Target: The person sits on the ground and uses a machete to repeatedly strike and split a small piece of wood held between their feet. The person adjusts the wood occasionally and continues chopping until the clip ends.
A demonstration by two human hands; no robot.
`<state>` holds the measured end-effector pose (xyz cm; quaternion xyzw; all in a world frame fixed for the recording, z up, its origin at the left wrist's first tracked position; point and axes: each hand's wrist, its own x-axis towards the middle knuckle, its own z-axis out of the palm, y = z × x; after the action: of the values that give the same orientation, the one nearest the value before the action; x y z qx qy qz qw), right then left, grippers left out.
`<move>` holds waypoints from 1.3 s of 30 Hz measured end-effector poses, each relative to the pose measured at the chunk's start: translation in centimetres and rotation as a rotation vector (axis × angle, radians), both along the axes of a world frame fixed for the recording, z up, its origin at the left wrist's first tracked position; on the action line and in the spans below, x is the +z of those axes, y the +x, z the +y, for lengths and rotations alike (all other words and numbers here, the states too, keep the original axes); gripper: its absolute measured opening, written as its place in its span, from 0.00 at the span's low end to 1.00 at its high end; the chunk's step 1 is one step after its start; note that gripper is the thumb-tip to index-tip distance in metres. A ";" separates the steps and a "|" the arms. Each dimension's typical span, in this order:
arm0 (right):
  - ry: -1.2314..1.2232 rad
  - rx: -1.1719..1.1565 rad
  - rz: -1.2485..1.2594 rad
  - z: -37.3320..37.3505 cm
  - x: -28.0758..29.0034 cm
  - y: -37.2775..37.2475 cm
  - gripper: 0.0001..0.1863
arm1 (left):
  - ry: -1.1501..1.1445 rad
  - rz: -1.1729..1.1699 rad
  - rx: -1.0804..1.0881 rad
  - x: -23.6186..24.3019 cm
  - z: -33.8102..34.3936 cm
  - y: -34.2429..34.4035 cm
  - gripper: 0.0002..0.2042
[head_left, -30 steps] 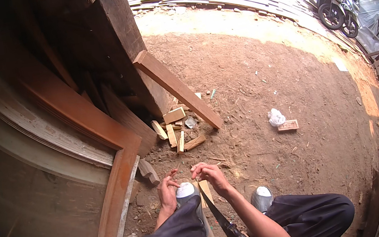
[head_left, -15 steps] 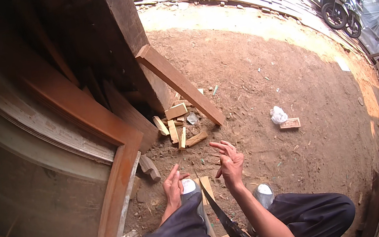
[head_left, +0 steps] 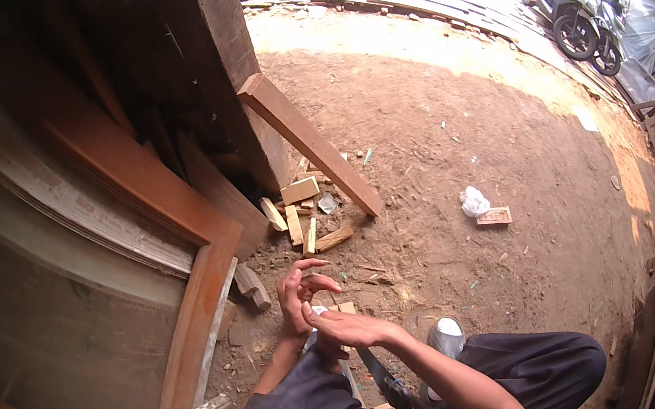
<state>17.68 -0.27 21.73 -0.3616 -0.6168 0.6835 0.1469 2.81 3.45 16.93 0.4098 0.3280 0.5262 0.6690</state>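
My left hand (head_left: 295,295) is raised over my left knee, its fingers curved and apart with nothing between them. Against its heel and wrist lies my right hand (head_left: 351,327), thumb stretched out; some of its fingers are hidden below, and no object shows in it. Beneath the hands, between my legs, a dark tapered blade-like tool (head_left: 383,377) slants down; its kind is unclear. A pale piece of wood (head_left: 347,308) shows behind the right hand.
Wood offcuts (head_left: 300,191) lie ahead, beside a plank (head_left: 310,146) leaning on a dark post (head_left: 224,41). Brown wooden frames (head_left: 194,337) stand at left. A white plastic bag (head_left: 474,202) touches a small wooden block (head_left: 494,217) on the dirt. Motorbikes (head_left: 574,28) stand far right.
My right hand has moved left and down from over the ground to meet my left hand. The left hand has risen slightly, its fingers more curved.
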 end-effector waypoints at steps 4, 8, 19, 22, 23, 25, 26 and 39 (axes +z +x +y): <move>0.087 -0.245 0.071 -0.1 2.8 -2.5 0.47 | -0.073 -0.210 -0.111 1.6 -0.1 0.6 0.31; 0.129 -0.402 -0.096 0.7 3.1 -5.2 0.46 | -0.090 -0.091 0.086 3.1 0.6 -0.6 0.30; 0.586 -0.824 0.080 0.5 3.0 -7.6 0.41 | -0.068 -0.726 -0.075 3.3 3.5 1.3 0.27; 0.693 -0.820 0.237 -0.7 4.6 -5.6 0.40 | -0.249 -0.918 -0.061 5.0 2.3 3.3 0.27; 0.644 -0.762 0.215 -0.8 4.7 -4.8 0.39 | -0.277 -0.930 -0.089 5.3 2.3 4.1 0.27; 0.535 -0.640 0.185 -1.1 4.8 -2.4 0.39 | -0.282 -0.843 -0.118 4.4 2.2 4.7 0.26; 0.306 -0.421 0.021 -1.1 4.7 -0.5 0.39 | -0.246 -0.738 -0.113 3.4 2.6 4.0 0.25; -0.219 -0.849 0.068 -26.7 2.5 10.7 0.39 | -0.007 0.592 0.135 -12.9 1.3 -2.7 0.10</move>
<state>28.33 -26.93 24.19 -0.5738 -0.3324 0.6355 0.3956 0.10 4.78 4.05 0.5203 0.5372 0.4258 0.5093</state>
